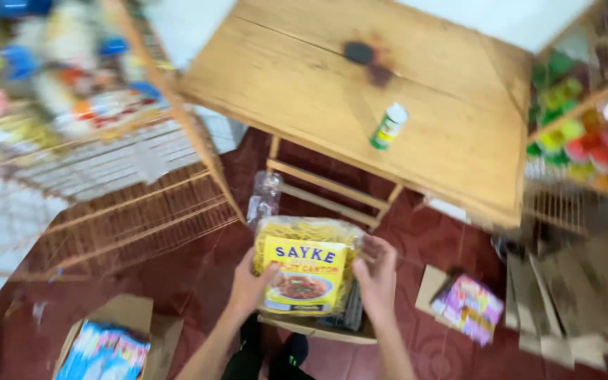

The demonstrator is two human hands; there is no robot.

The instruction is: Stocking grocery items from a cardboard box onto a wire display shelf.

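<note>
Bare wooden tabletop (pixel 304 84) offers open room around a small green-and-white canister (pixel 388 127); wire shelf racks (pixel 128 204) crowd the left, seemingly stocked shelves (pixel 585 134) the right.

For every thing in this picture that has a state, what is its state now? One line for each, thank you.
Noodle packet: sealed, held up by both hands.
Left hand: closed on the packet's left edge.
Right hand: closed on its right edge.
Small green and white bottle: standing on the wooden table, capped.
Cardboard box: open, blue packets inside.
Wire rack: lower shelf bare.

Clear noodle packet (pixel 307 267) with yellow label (pixel 304 276); pink packets (pixel 467 307) lie right.
</note>
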